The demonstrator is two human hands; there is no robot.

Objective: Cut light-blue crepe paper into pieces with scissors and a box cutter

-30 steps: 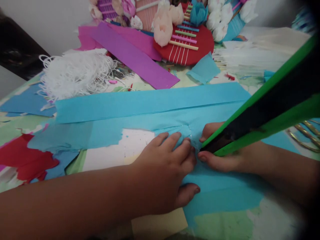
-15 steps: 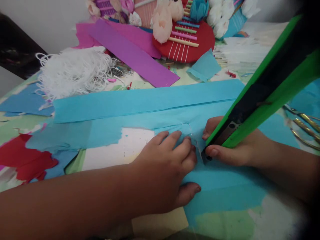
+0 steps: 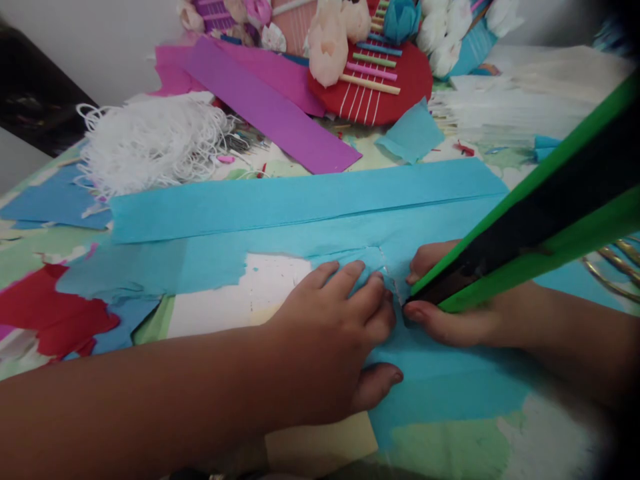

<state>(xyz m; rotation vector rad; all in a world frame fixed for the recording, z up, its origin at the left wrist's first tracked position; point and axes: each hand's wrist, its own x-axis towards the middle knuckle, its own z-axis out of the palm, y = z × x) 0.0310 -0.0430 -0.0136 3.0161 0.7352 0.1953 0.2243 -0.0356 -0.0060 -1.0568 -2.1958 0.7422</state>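
My left hand [image 3: 345, 333] lies palm down on light-blue crepe paper [image 3: 450, 373], its fingers stretched out and slightly bent, the thumb apart. Close to its fingertips, my right hand [image 3: 470, 320] is closed round the lower end of a green and black box cutter [image 3: 515, 260]. The cutter leans up to the right, and its tip meets the paper between thumb and fingers; the blade is hidden. A thin, broken whitish line runs in the paper from above my left fingers down to that tip. Beside my left hand, a white sheet [image 3: 215, 310] shows through a gap in the blue paper.
A folded blue strip [image 3: 300, 207] lies behind my hands. Further back are white string [image 3: 155, 143], a purple strip [image 3: 280, 110] and a red disc [image 3: 400, 100] with coloured sticks. Red scraps [image 3: 60, 310] lie left; brass-coloured scissor handles [image 3: 615, 267] show at right.
The box cutter tilts lower to the right, and its tip is slightly higher and further left on the paper. My right hand shifts with it; my left hand stays put.
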